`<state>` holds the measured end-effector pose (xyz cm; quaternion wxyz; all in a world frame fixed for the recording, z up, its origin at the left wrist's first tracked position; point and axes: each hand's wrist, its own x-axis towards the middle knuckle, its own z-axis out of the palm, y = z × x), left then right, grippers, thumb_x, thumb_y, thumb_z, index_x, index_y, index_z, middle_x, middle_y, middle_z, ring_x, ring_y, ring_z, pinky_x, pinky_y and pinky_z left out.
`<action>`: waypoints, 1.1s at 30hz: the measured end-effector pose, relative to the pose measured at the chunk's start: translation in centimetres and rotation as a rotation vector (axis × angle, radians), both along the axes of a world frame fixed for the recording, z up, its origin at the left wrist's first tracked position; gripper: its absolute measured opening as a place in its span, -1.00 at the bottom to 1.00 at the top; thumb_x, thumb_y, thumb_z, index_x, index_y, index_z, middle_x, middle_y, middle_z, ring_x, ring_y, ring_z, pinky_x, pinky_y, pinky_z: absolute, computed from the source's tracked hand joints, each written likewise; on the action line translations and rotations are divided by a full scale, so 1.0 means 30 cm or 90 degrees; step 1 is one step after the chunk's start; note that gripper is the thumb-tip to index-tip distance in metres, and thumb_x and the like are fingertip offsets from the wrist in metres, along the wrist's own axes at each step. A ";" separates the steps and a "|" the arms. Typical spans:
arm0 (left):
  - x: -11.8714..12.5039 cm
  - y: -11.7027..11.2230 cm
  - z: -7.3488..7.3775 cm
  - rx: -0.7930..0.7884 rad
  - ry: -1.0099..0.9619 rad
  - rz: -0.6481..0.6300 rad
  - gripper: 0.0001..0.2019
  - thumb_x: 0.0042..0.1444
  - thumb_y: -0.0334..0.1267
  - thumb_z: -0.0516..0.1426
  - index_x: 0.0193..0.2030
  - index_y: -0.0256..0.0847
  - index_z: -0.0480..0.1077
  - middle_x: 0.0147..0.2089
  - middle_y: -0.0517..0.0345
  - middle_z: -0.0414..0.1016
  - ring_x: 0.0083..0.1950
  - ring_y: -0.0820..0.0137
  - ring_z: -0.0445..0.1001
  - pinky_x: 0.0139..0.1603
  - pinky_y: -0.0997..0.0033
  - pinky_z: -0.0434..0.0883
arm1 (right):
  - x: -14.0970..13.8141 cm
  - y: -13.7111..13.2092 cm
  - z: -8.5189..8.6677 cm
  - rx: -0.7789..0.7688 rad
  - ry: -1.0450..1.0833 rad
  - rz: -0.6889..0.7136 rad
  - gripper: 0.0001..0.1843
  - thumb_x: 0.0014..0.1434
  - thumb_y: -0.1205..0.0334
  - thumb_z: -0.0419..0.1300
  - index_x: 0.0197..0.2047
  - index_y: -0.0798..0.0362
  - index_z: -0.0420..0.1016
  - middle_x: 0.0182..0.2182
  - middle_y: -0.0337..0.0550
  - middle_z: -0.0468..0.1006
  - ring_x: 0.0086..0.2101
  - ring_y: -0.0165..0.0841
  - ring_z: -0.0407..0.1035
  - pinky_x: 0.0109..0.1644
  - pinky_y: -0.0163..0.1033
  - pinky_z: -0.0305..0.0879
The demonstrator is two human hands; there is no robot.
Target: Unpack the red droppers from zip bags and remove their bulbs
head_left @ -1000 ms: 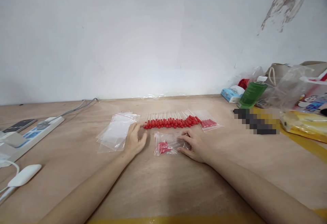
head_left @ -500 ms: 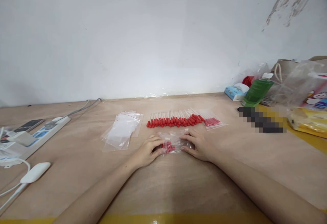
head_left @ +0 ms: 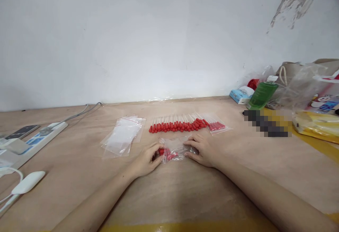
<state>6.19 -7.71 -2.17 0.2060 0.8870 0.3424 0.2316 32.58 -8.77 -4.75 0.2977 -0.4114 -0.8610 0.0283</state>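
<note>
A clear plastic bag (head_left: 177, 146) lies between my hands, with several red-tipped sticks (head_left: 172, 155) at its left part. My left hand (head_left: 148, 158) is closed at the bag's left end, thumb and fingers around red tips there. Whether it also pinches the film I cannot make out. On the right end of the bag, my right hand (head_left: 202, 150) grips the film between thumb and fingers. Just beyond the bag, a row of red-tipped wooden sticks (head_left: 177, 126) lies with the red ends toward me. A filled clear bag (head_left: 217, 126) of such sticks adjoins the row's right end.
Flat clear zip bags (head_left: 123, 136) lie in a loose pile on the left. Farther left are a white power strip (head_left: 39, 142), a phone (head_left: 22, 132) and a white cable plug (head_left: 28, 182). A green bottle (head_left: 263, 94) and a tissue pack (head_left: 239, 96) stand at back right.
My left hand has drawn slightly left relative to the bag, and red tips now show between its fingers. The whole view has shifted a little. My right hand keeps its hold.
</note>
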 end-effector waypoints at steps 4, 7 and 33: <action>-0.004 0.000 -0.006 0.029 -0.062 0.013 -0.82 0.13 -0.34 0.02 -0.13 -0.20 0.34 -0.21 0.08 0.37 -0.27 0.44 0.37 -0.25 0.44 0.36 | 0.000 -0.002 0.007 0.017 -0.007 -0.001 -0.63 0.10 0.01 0.10 -0.08 0.02 0.40 -0.22 -0.07 0.42 -0.21 -0.30 0.31 -0.11 -0.14 0.24; -0.022 0.011 -0.002 0.040 -0.126 0.006 -0.84 0.13 -0.32 0.03 -0.18 -0.20 0.40 -0.18 0.04 0.40 -0.18 0.40 0.41 -0.18 0.39 0.40 | 0.000 -0.007 0.016 0.022 -0.015 -0.008 -0.63 0.10 0.01 0.11 -0.08 0.01 0.40 -0.22 -0.08 0.43 -0.22 -0.31 0.32 -0.12 -0.15 0.24; -0.124 0.261 -0.052 0.287 -0.102 0.260 -0.79 0.10 -0.19 0.07 -0.15 -0.16 0.41 -0.17 0.08 0.42 -0.25 0.38 0.46 -0.25 0.39 0.47 | 0.002 0.002 0.000 0.019 -0.007 -0.002 -0.64 0.09 0.00 0.11 -0.10 0.00 0.41 -0.25 -0.09 0.43 -0.24 -0.31 0.32 -0.13 -0.15 0.25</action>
